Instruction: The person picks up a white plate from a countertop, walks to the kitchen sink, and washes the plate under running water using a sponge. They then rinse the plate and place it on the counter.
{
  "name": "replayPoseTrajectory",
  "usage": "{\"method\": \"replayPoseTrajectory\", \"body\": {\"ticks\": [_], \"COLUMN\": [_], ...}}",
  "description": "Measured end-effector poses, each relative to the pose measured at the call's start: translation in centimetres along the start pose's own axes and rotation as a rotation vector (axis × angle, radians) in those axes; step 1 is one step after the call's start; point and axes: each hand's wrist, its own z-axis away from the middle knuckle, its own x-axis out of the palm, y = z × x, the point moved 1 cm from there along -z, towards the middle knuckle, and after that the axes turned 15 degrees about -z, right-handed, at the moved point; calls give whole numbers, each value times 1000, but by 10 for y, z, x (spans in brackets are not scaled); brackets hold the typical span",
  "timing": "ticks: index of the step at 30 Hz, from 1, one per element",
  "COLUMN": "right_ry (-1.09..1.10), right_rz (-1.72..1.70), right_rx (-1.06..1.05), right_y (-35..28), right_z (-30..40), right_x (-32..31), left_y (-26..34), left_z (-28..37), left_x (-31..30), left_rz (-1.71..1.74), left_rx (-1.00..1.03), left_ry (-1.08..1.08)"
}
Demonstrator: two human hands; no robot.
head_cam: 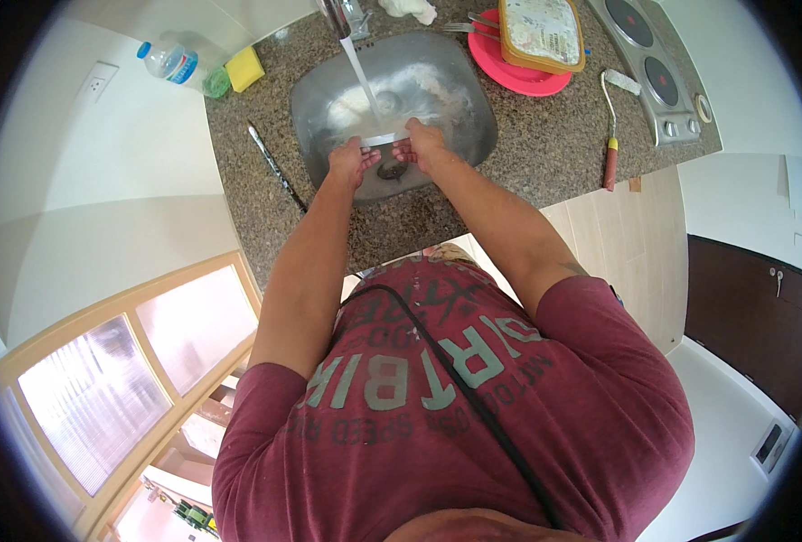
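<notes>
Both of my hands hold a white, flat strip-like object (384,139) over the steel sink basin (465,101). My left hand (350,162) grips its left end, and my right hand (425,148) grips its right end. I cannot tell what the object is; only its narrow white edge shows clearly. From the tap (335,19) a stream of water (360,73) falls just beyond the object. Whitish water or foam lies across the basin's bottom. Below my hands the dark drain (392,169) is partly visible.
Left of the sink lie a paint-stained brush (275,164), a yellow sponge (245,69) and a plastic bottle (170,63). To the right, a pink plate (519,82) bears cutlery and a paint-smeared tub (542,34). A small paint roller (611,129) lies beside the electric hob (658,81).
</notes>
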Motion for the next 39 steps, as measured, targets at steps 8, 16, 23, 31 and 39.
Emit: {"method": "replayPoseTrajectory", "body": {"ticks": [8,16,23,31,39], "right_ry": [-67,-119,-88,6,82], "right_rz": [14,60,83,77,99], "right_rx": [50,99,126,93,0], "right_y": [3,7,4,2,9], "right_z": [-11,-18,-18,-10,-36], "right_x": [-4,-1,-3,-5,-7], "left_y": [6,10,16,1,7], "left_z": [6,11,16,6,10], "left_x": [-1,-9,-6,-4,13], "left_rz": [-9,-45,-87,-118,-174], "left_rx": [44,73,101,109,92], "left_ry": [23,55,84,51,30]}}
